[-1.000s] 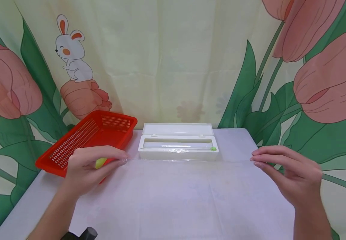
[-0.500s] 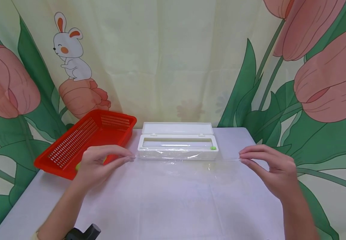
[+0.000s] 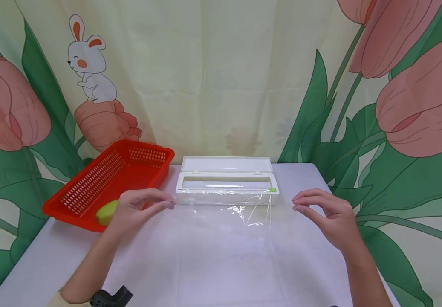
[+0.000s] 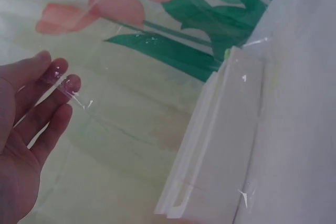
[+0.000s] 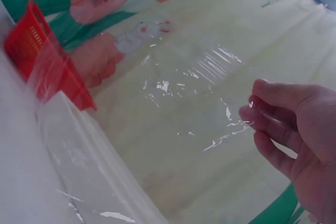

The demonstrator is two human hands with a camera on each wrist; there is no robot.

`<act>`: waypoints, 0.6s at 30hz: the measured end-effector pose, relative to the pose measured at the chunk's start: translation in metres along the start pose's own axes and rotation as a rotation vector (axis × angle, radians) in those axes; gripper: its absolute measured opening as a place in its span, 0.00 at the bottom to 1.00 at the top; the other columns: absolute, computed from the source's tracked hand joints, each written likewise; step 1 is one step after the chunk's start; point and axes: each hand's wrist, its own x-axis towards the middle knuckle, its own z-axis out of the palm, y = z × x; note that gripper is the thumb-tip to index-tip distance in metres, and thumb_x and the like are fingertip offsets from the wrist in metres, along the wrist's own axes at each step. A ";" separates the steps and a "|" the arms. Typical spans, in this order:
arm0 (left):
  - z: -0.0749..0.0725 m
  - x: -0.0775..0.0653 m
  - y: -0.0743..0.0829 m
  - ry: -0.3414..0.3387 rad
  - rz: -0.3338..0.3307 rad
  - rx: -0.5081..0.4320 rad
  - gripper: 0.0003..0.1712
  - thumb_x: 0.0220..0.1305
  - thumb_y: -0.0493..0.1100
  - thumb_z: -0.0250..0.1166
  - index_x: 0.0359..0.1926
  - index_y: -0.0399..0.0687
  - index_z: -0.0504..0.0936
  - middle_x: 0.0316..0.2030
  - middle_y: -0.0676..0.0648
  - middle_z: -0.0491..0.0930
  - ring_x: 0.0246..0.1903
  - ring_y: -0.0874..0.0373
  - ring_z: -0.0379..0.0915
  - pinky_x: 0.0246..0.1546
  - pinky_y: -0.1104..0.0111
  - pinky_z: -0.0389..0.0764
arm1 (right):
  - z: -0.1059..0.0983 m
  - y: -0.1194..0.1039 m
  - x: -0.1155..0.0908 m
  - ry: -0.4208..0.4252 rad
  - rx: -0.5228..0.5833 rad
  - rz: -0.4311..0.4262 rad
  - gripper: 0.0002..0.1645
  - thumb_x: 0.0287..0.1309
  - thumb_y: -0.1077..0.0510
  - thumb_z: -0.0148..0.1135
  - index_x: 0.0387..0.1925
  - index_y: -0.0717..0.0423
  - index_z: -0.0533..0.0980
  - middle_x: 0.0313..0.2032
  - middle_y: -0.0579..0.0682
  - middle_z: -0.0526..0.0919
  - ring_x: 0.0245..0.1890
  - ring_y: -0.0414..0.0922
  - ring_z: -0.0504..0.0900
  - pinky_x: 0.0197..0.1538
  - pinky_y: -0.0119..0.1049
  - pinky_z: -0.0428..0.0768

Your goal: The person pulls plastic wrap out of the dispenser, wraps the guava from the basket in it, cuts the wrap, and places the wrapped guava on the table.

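Both the left hand (image 3: 130,210) and right hand (image 3: 335,216) pinch clear film (image 3: 243,211) between thumb and fingertips along the near side of the white box (image 3: 226,164), where even tension should limit creasing.

Green item (image 3: 105,213) — right end hidden in head view; clear film (image 3: 244,215) — lower edge indistinct.

One left hand (image 3: 130,209), one right hand (image 3: 332,215), one clear sheet (image 3: 240,209) and one white box (image 3: 226,175) are visible. Far left, one red basket (image 3: 128,175) holds one yellow-green item (image 3: 106,213).
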 end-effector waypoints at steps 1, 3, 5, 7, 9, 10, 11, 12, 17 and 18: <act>0.001 -0.001 -0.002 0.000 -0.018 -0.005 0.12 0.57 0.29 0.67 0.42 0.43 0.85 0.36 0.51 0.87 0.37 0.61 0.85 0.41 0.74 0.84 | 0.001 0.002 -0.001 -0.003 -0.016 0.013 0.19 0.41 0.83 0.65 0.37 0.67 0.82 0.38 0.55 0.85 0.44 0.40 0.81 0.51 0.22 0.79; 0.003 -0.002 -0.006 0.001 -0.049 -0.021 0.11 0.58 0.30 0.67 0.42 0.44 0.85 0.36 0.51 0.87 0.37 0.61 0.85 0.40 0.73 0.84 | 0.003 0.006 -0.005 -0.010 -0.051 0.042 0.20 0.41 0.84 0.64 0.37 0.65 0.83 0.38 0.54 0.85 0.45 0.39 0.81 0.51 0.21 0.79; 0.006 -0.004 -0.011 0.005 -0.071 -0.031 0.10 0.58 0.31 0.67 0.42 0.43 0.86 0.36 0.50 0.87 0.36 0.61 0.85 0.39 0.73 0.84 | 0.005 0.010 -0.010 -0.020 -0.082 0.081 0.21 0.41 0.83 0.64 0.37 0.64 0.83 0.38 0.53 0.85 0.45 0.38 0.81 0.51 0.21 0.79; 0.008 -0.007 -0.015 0.004 -0.085 -0.041 0.10 0.58 0.30 0.67 0.42 0.41 0.85 0.35 0.48 0.87 0.36 0.61 0.84 0.39 0.72 0.84 | 0.008 0.014 -0.014 -0.031 -0.100 0.129 0.20 0.43 0.82 0.65 0.37 0.63 0.83 0.38 0.53 0.85 0.45 0.37 0.81 0.50 0.21 0.79; 0.010 -0.009 -0.019 0.001 -0.099 -0.049 0.10 0.58 0.30 0.67 0.42 0.40 0.85 0.35 0.47 0.87 0.35 0.62 0.84 0.39 0.72 0.84 | 0.010 0.017 -0.018 -0.043 -0.132 0.182 0.17 0.45 0.79 0.66 0.37 0.61 0.83 0.38 0.52 0.84 0.45 0.36 0.80 0.50 0.20 0.79; 0.011 -0.010 -0.021 0.000 -0.103 -0.047 0.10 0.58 0.30 0.67 0.41 0.40 0.85 0.35 0.47 0.87 0.35 0.62 0.84 0.38 0.72 0.84 | 0.011 0.018 -0.020 -0.047 -0.153 0.211 0.16 0.47 0.77 0.66 0.37 0.60 0.83 0.38 0.52 0.84 0.45 0.35 0.80 0.50 0.20 0.79; 0.012 -0.011 -0.023 -0.003 -0.108 -0.052 0.10 0.58 0.31 0.66 0.41 0.40 0.85 0.35 0.47 0.87 0.35 0.62 0.84 0.39 0.72 0.84 | 0.012 0.020 -0.022 -0.050 -0.171 0.238 0.15 0.48 0.76 0.67 0.37 0.58 0.83 0.38 0.52 0.85 0.45 0.34 0.80 0.50 0.19 0.78; 0.013 -0.012 -0.024 -0.006 -0.114 -0.055 0.09 0.58 0.31 0.66 0.41 0.40 0.85 0.35 0.47 0.87 0.35 0.62 0.84 0.39 0.72 0.84 | 0.013 0.021 -0.024 -0.051 -0.184 0.260 0.14 0.49 0.74 0.67 0.37 0.57 0.84 0.38 0.52 0.85 0.45 0.33 0.80 0.50 0.19 0.78; 0.017 -0.016 -0.033 -0.009 -0.145 -0.045 0.08 0.59 0.34 0.67 0.40 0.43 0.86 0.35 0.48 0.87 0.35 0.61 0.84 0.39 0.73 0.84 | 0.017 0.026 -0.032 -0.051 -0.223 0.320 0.11 0.51 0.70 0.68 0.36 0.54 0.84 0.38 0.49 0.85 0.44 0.31 0.80 0.50 0.17 0.77; 0.018 -0.017 -0.035 -0.006 -0.150 -0.037 0.07 0.59 0.35 0.67 0.40 0.44 0.86 0.35 0.49 0.87 0.35 0.61 0.84 0.39 0.72 0.84 | 0.019 0.026 -0.033 -0.049 -0.226 0.326 0.11 0.51 0.70 0.68 0.36 0.55 0.84 0.38 0.48 0.85 0.44 0.31 0.80 0.50 0.17 0.77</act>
